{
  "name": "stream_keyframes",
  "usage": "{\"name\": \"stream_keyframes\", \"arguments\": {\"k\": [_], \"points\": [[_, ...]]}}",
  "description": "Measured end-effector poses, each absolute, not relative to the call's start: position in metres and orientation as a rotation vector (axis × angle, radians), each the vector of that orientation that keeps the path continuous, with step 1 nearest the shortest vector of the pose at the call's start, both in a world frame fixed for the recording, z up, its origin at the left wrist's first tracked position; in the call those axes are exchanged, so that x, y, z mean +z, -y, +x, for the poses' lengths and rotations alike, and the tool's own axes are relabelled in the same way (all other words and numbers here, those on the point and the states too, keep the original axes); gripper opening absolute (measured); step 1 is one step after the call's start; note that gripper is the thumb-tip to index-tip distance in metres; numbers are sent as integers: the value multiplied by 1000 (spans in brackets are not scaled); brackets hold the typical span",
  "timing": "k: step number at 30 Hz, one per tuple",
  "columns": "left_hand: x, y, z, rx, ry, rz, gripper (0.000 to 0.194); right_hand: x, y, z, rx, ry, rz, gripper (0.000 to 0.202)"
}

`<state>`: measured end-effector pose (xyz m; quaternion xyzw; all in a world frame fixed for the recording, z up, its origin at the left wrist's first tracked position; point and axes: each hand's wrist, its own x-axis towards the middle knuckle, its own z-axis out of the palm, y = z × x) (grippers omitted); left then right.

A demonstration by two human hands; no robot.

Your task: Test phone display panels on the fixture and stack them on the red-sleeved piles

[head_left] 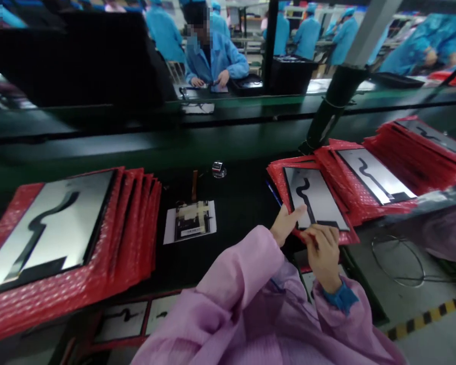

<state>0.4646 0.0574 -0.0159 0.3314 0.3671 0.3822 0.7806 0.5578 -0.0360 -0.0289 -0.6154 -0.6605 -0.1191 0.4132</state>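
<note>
A silver display panel [321, 190] with a dark curved flex cable lies on red bubble-wrap bags [279, 170] in front of me, to the right. My left hand [289, 224] grips its near left edge, thumb on top and the other fingers hidden beneath. At the panel's near edge, my right hand [323, 251] is closed, fingertips pinched together over the black strip. What sits between those fingertips is too small to make out. Just beyond, to the right, another panel [376, 175] rests on its own red bags.
Panels on red bags form a large stack [61, 218] at left and another stack [425, 147] at far right. A small circuit part on white paper [192, 220] and a shiny metal roll [218, 169] lie mid-table. A post [334, 101] rises behind; a co-worker [213, 61] sits opposite.
</note>
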Motion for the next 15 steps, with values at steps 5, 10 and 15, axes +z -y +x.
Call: {"name": "stream_keyframes", "arguments": {"k": [5, 10, 15], "points": [[-19, -53, 452, 962, -789, 643, 37, -22, 54, 547, -360, 1742, -1467, 8], [-31, -34, 381, 1064, -686, 531, 67, -29, 56, 568, -128, 1398, -1686, 39], [-52, -23, 312, 1106, -770, 535, 73, -50, 33, 573, 837, 1351, -1573, 49]]}}
